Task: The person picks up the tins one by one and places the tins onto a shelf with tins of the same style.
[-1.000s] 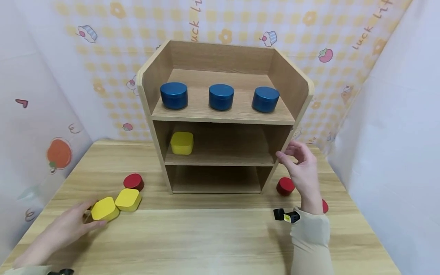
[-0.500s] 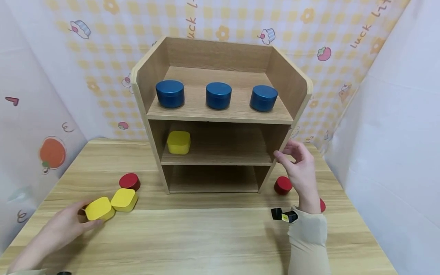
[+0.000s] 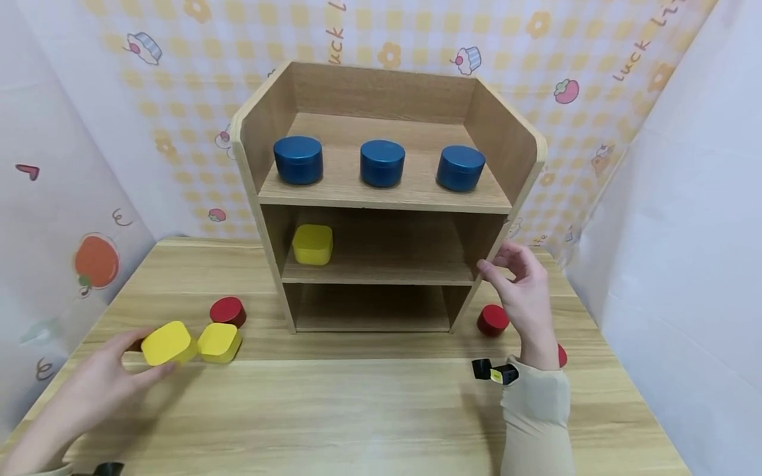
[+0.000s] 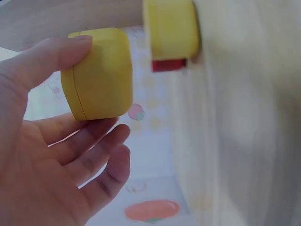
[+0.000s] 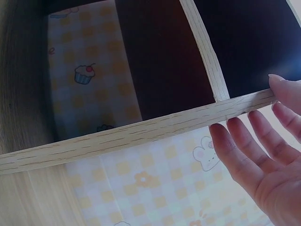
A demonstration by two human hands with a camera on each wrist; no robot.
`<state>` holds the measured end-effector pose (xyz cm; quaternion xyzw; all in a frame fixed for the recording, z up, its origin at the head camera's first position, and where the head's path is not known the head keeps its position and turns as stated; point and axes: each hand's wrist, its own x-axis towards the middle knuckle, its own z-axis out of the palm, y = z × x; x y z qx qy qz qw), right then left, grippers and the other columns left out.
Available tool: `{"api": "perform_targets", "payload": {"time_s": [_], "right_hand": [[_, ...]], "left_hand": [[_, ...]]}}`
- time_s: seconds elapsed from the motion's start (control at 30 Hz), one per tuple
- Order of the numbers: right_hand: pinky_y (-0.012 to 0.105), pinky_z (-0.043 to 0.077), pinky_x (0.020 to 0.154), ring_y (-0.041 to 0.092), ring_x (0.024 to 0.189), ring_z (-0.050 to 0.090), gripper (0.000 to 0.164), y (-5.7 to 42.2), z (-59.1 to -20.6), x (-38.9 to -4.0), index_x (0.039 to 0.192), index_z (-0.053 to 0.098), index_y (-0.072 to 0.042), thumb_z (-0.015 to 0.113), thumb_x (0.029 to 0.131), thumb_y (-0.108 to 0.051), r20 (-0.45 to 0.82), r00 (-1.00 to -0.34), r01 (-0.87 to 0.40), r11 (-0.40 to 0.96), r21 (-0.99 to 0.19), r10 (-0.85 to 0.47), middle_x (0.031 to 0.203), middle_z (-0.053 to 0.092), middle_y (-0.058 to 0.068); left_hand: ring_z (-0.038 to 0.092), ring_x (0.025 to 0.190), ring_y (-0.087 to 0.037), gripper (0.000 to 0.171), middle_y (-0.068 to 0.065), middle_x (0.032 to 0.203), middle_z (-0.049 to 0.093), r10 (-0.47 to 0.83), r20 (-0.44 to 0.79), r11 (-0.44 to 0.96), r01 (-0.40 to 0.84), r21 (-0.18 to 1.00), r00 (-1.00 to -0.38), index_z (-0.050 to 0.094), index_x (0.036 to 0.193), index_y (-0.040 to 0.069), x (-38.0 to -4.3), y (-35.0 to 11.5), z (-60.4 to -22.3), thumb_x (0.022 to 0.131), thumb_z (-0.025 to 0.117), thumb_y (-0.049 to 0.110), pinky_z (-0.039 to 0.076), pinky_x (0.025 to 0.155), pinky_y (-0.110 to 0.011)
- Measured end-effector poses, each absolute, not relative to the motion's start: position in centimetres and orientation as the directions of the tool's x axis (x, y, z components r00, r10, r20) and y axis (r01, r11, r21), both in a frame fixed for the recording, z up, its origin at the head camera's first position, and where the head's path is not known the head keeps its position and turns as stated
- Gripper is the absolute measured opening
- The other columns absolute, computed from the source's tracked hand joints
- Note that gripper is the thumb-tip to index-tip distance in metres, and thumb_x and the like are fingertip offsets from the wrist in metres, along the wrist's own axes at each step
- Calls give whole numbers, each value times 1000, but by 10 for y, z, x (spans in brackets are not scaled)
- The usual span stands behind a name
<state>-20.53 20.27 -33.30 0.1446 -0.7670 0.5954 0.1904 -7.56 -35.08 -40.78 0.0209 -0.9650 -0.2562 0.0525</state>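
My left hand (image 3: 98, 380) pinches a yellow rounded-square box (image 3: 169, 344) between thumb and fingers; in the left wrist view this box (image 4: 101, 75) is off the tabletop. Just right of it lies a second yellow box (image 3: 219, 344), with a round red box (image 3: 228, 311) behind. My right hand (image 3: 525, 297) holds the front edge of the right side panel of a wooden shelf (image 3: 381, 92), thumb inside and fingers outside, as the right wrist view shows. On the middle board, at the left, sits another yellow box (image 3: 312, 245).
On the top board stand three round blue boxes, the middle one (image 3: 382, 163) between the others. Beside the shelf's right foot is a red box (image 3: 493, 320); another red box (image 3: 562, 356) is mostly hidden by the right wrist. Printed cloth (image 3: 387, 39) hangs behind.
The left hand has raised its yellow box from the tabletop and tilted it slightly. My right hand stays on the shelf's side. The camera view shifts a little.
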Motion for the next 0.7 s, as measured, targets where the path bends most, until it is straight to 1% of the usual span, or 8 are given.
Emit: {"api": "perform_targets", "payload": {"time_s": [0.1, 0.17, 0.27, 0.43, 0.5, 0.6, 0.7], "right_hand": [[23, 55, 75, 19, 93, 62, 34, 201, -332, -206, 121, 57, 5, 67, 89, 3, 466, -885, -452, 242, -859, 5, 106, 62, 9], [23, 55, 74, 19, 93, 62, 34, 201, -332, -206, 121, 56, 6, 67, 89, 4, 465, -885, -450, 237, -861, 9, 106, 62, 9], [22, 55, 74, 19, 92, 62, 33, 202, -333, -205, 120, 56, 7, 67, 88, 5, 463, -886, -447, 242, -861, 13, 105, 62, 8], [22, 55, 74, 18, 93, 62, 33, 202, -333, -204, 120, 56, 6, 68, 89, 3, 459, -888, -440, 261, -859, 15, 104, 63, 6], [22, 55, 74, 17, 93, 62, 33, 201, -332, -205, 119, 56, 6, 68, 88, 3, 460, -888, -440, 259, -860, 18, 104, 63, 7], [21, 55, 73, 16, 92, 62, 32, 201, -332, -205, 118, 57, 6, 68, 88, 4, 463, -886, -445, 246, -861, 16, 103, 63, 8], [21, 55, 73, 17, 93, 62, 32, 204, -336, -209, 118, 57, 5, 68, 87, 5, 461, -887, -446, 230, -865, 15, 104, 62, 9]], "left_hand": [[57, 81, -26, 62, -23, 109, 60, -45, 136, 864, 29, 502, -990, 56, 123, -4, -76, -341, -399, 79, 83, 32, 48, 62, -34], [55, 74, -16, 61, -19, 110, 59, -30, 160, 857, 57, 512, -987, 57, 124, 0, -76, -331, -393, 80, 82, 33, 46, 56, -25], [51, 69, -11, 61, -15, 111, 58, -8, 178, 838, 91, 537, -984, 57, 127, 2, -78, -312, -386, 80, 82, 33, 44, 56, -23], [48, 65, -12, 62, -9, 106, 58, 20, 211, 828, 134, 545, -977, 57, 129, 6, -83, -280, -375, 81, 81, 35, 41, 54, -24], [49, 67, -14, 61, -7, 104, 59, 38, 234, 811, 167, 561, -971, 58, 129, 8, -87, -268, -372, 80, 82, 35, 41, 54, -24], [50, 75, -17, 58, -3, 105, 60, 78, 265, 784, 223, 580, -961, 59, 128, 11, -95, -250, -367, 80, 82, 34, 43, 58, -23], [49, 76, -16, 57, 1, 99, 58, 116, 301, 762, 279, 585, -946, 60, 128, 12, -104, -233, -361, 81, 82, 34, 43, 59, -23]]}}
